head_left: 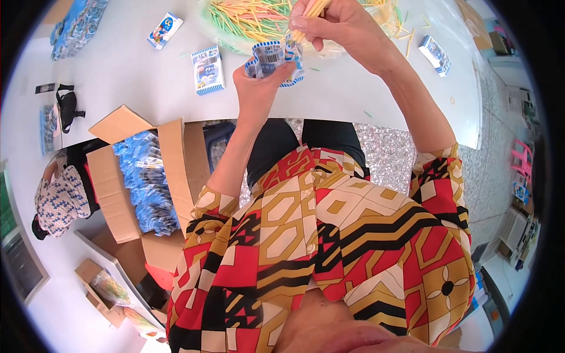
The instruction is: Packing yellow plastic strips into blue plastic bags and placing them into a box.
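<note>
My left hand [258, 89] grips a small blue-and-white printed packet [268, 56], its thumb pressed on the front. Just above the packet, my right hand [353, 36] pinches a bundle of thin pale-yellow sticks [315, 8], whose lower ends point down at the packet's top. Whether the tips are inside its mouth I cannot tell. Behind both hands, a heap of thin yellow, pink and green sticks [247, 22] lies in a spread clear plastic bag [210, 32].
Blue-and-white packets lie on the white table [329, 100]: one packet [208, 70] left of my hands, another packet [165, 30] farther back, a third packet [434, 56] at right. An open cardboard box [112, 194] of blue packs stands at left. Another person [66, 197] is at far left.
</note>
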A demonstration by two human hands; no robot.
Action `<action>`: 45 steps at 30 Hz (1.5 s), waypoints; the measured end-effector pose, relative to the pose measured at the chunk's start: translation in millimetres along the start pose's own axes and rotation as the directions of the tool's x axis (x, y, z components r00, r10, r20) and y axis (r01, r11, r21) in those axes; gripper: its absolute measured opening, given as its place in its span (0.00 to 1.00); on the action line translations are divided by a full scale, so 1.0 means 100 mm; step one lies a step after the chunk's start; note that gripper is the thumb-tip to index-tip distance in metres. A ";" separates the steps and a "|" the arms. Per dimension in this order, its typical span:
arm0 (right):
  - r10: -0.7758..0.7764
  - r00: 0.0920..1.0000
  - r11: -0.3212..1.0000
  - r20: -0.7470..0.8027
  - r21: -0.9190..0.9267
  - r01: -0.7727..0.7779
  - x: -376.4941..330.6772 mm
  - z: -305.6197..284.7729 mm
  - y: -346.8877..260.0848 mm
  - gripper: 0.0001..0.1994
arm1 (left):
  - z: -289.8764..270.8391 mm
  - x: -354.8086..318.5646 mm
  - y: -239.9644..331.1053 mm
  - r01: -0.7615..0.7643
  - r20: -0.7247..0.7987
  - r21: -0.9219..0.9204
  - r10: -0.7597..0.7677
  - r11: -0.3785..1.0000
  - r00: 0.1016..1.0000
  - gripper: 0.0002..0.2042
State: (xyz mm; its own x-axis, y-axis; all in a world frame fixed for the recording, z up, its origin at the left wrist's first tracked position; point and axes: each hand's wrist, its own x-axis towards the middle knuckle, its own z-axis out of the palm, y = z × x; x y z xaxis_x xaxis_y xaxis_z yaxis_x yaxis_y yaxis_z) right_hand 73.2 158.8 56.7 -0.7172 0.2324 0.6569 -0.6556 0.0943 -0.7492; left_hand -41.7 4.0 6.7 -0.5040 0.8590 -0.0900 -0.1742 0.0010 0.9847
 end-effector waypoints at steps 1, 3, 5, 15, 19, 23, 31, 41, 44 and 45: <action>0.289 0.949 0.957 -0.124 0.002 -0.291 0.03 0.08 -0.13 0.05 | 0.00 0.01 0.00 -0.013 -0.001 -0.005 0.013 1.000 1.000 0.09; 0.543 0.803 0.833 -0.245 0.037 -0.552 0.02 0.12 -0.22 0.05 | 0.02 0.02 0.00 -0.028 0.004 -0.011 0.028 1.000 1.000 0.09; 0.587 0.762 0.795 -0.273 0.017 -0.606 -0.01 0.11 -0.20 0.05 | 0.03 0.03 -0.01 -0.025 0.011 0.004 0.025 1.000 1.000 0.09; 0.603 0.723 0.670 -0.338 -0.277 -0.689 0.05 0.21 -0.29 0.07 | 0.05 0.02 0.00 -0.042 0.020 0.012 0.042 0.999 0.999 0.09; 0.465 0.803 0.672 -0.372 -0.442 -0.594 0.00 0.21 -0.19 0.09 | 0.07 0.04 -0.02 -0.057 0.013 -0.069 0.058 0.996 0.998 0.10; 0.507 0.769 0.637 -0.390 -0.432 -0.639 0.02 0.20 -0.21 0.11 | 0.10 0.05 -0.05 -0.028 0.024 -0.138 0.032 0.990 0.999 0.10; 0.522 0.772 0.664 -0.362 -0.396 -0.634 -0.08 0.17 -0.02 0.18 | 0.09 0.12 -0.04 -0.053 0.002 -0.143 0.054 0.988 0.999 0.10; 0.439 0.817 0.713 -0.375 -0.408 -0.570 -0.15 0.10 0.11 0.19 | 0.05 0.14 -0.07 -0.049 0.018 -0.096 0.051 0.994 0.999 0.09; 0.385 0.820 0.713 -0.424 -0.428 -0.556 -0.09 0.06 0.04 0.16 | 0.05 0.14 -0.08 -0.036 0.022 -0.082 0.038 0.996 0.999 0.10; 0.386 0.819 0.713 -0.425 -0.426 -0.557 -0.05 0.05 0.00 0.16 | 0.06 0.14 -0.09 -0.034 0.021 -0.081 0.036 0.996 0.999 0.10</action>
State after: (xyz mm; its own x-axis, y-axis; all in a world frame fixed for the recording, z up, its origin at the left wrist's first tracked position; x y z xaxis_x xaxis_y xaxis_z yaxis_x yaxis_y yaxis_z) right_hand 75.5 153.0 54.1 -0.7403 0.6377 0.2128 0.0325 0.3502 -0.9361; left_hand -42.3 19.2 -2.0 -0.4917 0.8692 -0.0514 -0.2250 -0.0698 0.9719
